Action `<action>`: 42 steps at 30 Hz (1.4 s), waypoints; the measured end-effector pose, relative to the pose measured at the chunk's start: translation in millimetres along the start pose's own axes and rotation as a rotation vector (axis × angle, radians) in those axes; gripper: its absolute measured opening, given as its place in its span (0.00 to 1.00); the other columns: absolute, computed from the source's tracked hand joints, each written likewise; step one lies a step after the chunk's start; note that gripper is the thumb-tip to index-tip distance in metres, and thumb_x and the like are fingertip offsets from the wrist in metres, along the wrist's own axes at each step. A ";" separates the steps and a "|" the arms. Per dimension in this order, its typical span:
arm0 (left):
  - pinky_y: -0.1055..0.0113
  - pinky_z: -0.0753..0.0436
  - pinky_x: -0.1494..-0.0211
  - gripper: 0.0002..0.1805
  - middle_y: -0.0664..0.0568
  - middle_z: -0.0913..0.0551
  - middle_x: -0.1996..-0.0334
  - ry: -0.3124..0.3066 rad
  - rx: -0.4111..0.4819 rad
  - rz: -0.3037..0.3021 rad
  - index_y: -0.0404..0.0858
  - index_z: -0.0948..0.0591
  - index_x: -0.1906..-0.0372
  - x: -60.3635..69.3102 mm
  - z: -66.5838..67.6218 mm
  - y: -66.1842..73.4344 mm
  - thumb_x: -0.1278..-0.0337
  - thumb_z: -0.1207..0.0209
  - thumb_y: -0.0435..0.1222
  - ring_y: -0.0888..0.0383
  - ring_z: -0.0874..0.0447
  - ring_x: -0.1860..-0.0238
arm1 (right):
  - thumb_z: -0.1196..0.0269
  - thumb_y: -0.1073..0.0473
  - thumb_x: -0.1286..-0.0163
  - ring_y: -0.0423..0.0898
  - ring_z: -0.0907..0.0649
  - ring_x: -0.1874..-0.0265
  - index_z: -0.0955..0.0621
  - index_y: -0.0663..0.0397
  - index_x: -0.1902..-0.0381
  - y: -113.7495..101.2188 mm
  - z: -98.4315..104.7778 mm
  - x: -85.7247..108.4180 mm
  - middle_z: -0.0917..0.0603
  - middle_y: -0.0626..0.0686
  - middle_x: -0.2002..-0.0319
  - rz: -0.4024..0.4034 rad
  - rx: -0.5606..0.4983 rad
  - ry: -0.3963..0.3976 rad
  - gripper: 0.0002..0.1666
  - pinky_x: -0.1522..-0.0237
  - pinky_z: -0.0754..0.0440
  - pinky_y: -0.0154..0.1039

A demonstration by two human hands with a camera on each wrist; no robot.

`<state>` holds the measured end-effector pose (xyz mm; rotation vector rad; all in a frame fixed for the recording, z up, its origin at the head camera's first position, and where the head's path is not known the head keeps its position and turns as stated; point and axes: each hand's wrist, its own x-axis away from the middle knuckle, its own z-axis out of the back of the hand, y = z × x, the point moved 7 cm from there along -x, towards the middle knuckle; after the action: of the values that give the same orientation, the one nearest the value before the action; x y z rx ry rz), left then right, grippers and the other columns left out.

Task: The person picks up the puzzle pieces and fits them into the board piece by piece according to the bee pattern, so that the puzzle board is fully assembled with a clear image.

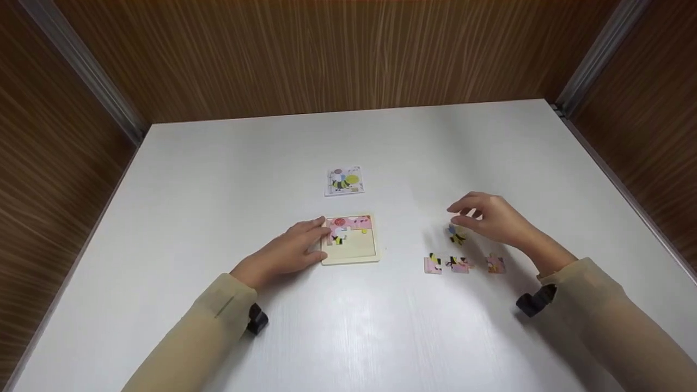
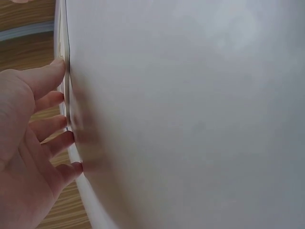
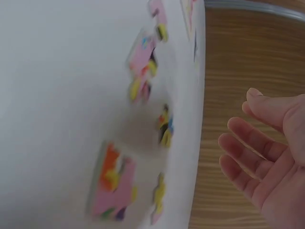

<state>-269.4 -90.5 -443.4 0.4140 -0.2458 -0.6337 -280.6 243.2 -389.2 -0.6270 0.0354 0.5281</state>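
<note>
A shallow wooden puzzle board (image 1: 354,249) lies in the middle of the table, with pink and bee-patterned pieces set along its top and left side. My left hand (image 1: 297,247) rests at the board's left edge, fingertips and thumb touching it. Over the loose pieces at the right hovers my right hand (image 1: 495,220), fingers loosely bent; the right wrist view shows nothing in it. Below its fingertips lies a blue, yellow and black piece (image 1: 456,235). Nearer me, a pink piece (image 1: 433,265), a pink-and-black piece (image 1: 459,265) and a pink-and-orange piece (image 3: 116,183) form a row.
Beyond the board lies a square picture card (image 1: 344,182) with a bee on it. The white table (image 1: 245,163) is bounded by wood-grain panels (image 1: 326,54) at the back and both sides. Each wrist wears a black device (image 1: 536,300).
</note>
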 end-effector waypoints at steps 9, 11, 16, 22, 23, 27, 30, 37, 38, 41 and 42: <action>0.54 0.44 0.32 0.31 0.47 0.46 0.29 -0.010 -0.022 0.008 0.40 0.35 0.32 0.7 0.4 -1.1 0.38 0.46 0.45 0.48 0.48 0.30 | 0.35 0.61 0.39 0.55 0.26 0.48 0.18 0.57 0.54 28.1 -9.4 17.2 0.22 0.55 0.51 -0.127 0.067 -0.117 0.15 0.50 0.27 0.53; 0.54 0.44 0.32 0.31 0.47 0.46 0.29 -0.011 -0.020 0.012 0.40 0.35 0.32 1.3 0.5 -1.3 0.38 0.46 0.45 0.48 0.49 0.30 | 0.34 0.59 0.40 0.55 0.26 0.48 0.18 0.58 0.53 29.4 -11.1 18.4 0.23 0.56 0.50 -0.123 0.100 -0.129 0.17 0.50 0.27 0.53; 0.55 0.44 0.32 0.30 0.46 0.46 0.29 -0.006 -0.012 0.019 0.39 0.34 0.33 2.4 1.3 -1.9 0.38 0.45 0.45 0.49 0.49 0.30 | 0.31 0.56 0.44 0.53 0.26 0.50 0.18 0.57 0.54 28.9 -15.5 17.8 0.24 0.54 0.51 -0.124 0.168 -0.132 0.20 0.52 0.25 0.51; 0.55 0.44 0.32 0.31 0.46 0.46 0.29 0.000 -0.010 0.009 0.39 0.34 0.33 2.2 0.7 -1.7 0.38 0.45 0.46 0.49 0.48 0.30 | 0.28 0.52 0.49 0.55 0.25 0.50 0.17 0.58 0.58 28.1 -18.1 16.3 0.22 0.56 0.53 -0.090 0.265 -0.107 0.22 0.52 0.25 0.53; 0.55 0.44 0.32 0.31 0.46 0.46 0.29 0.000 -0.009 0.008 0.39 0.34 0.33 2.2 0.6 -1.6 0.38 0.45 0.46 0.49 0.48 0.30 | 0.27 0.51 0.50 0.56 0.25 0.50 0.17 0.57 0.59 28.1 -18.5 16.5 0.22 0.56 0.53 -0.090 0.273 -0.107 0.22 0.52 0.25 0.53; 0.55 0.44 0.32 0.31 0.46 0.46 0.29 0.003 -0.011 0.006 0.39 0.34 0.33 1.5 0.5 -1.5 0.38 0.45 0.46 0.49 0.48 0.30 | 0.27 0.48 0.51 0.56 0.24 0.52 0.18 0.56 0.62 28.7 -18.7 16.0 0.22 0.56 0.53 -0.108 0.311 -0.106 0.23 0.55 0.24 0.52; 0.56 0.45 0.32 0.31 0.47 0.46 0.29 0.004 -0.013 0.009 0.39 0.34 0.33 0.9 0.4 -2.0 0.38 0.45 0.46 0.49 0.48 0.30 | 0.27 0.47 0.51 0.55 0.24 0.53 0.19 0.56 0.60 29.6 -20.2 14.6 0.22 0.56 0.53 -0.125 0.327 -0.120 0.24 0.57 0.24 0.52; 0.54 0.45 0.32 0.31 0.46 0.46 0.29 0.005 -0.016 0.003 0.38 0.34 0.33 1.4 0.7 -1.2 0.38 0.45 0.46 0.48 0.48 0.31 | 0.28 0.51 0.49 0.54 0.25 0.52 0.19 0.55 0.57 29.9 -23.9 12.5 0.23 0.56 0.53 -0.125 0.299 -0.146 0.23 0.54 0.25 0.52; 0.55 0.45 0.32 0.31 0.46 0.46 0.29 0.003 -0.016 0.005 0.39 0.34 0.33 1.3 0.5 -1.2 0.38 0.45 0.46 0.48 0.48 0.30 | 0.28 0.52 0.49 0.54 0.25 0.52 0.18 0.55 0.57 29.6 -24.1 12.6 0.23 0.56 0.53 -0.123 0.293 -0.147 0.22 0.54 0.25 0.52; 0.55 0.45 0.32 0.31 0.47 0.47 0.29 -0.007 -0.013 0.017 0.40 0.35 0.32 1.1 -0.3 -1.5 0.38 0.46 0.46 0.49 0.49 0.30 | 0.29 0.53 0.48 0.53 0.26 0.52 0.18 0.56 0.58 28.3 -24.5 12.8 0.23 0.55 0.53 -0.115 0.277 -0.149 0.21 0.55 0.25 0.50; 0.54 0.44 0.32 0.31 0.47 0.47 0.29 -0.008 -0.010 0.020 0.40 0.35 0.32 1.0 -0.5 -1.5 0.38 0.45 0.46 0.49 0.49 0.30 | 0.29 0.54 0.47 0.53 0.26 0.52 0.18 0.56 0.58 28.3 -24.7 12.8 0.23 0.55 0.53 -0.114 0.273 -0.150 0.20 0.55 0.25 0.49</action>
<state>-269.2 -92.1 -444.4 0.3994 -0.2547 -0.6169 -280.0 254.4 -427.2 -0.3200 -0.0691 0.4493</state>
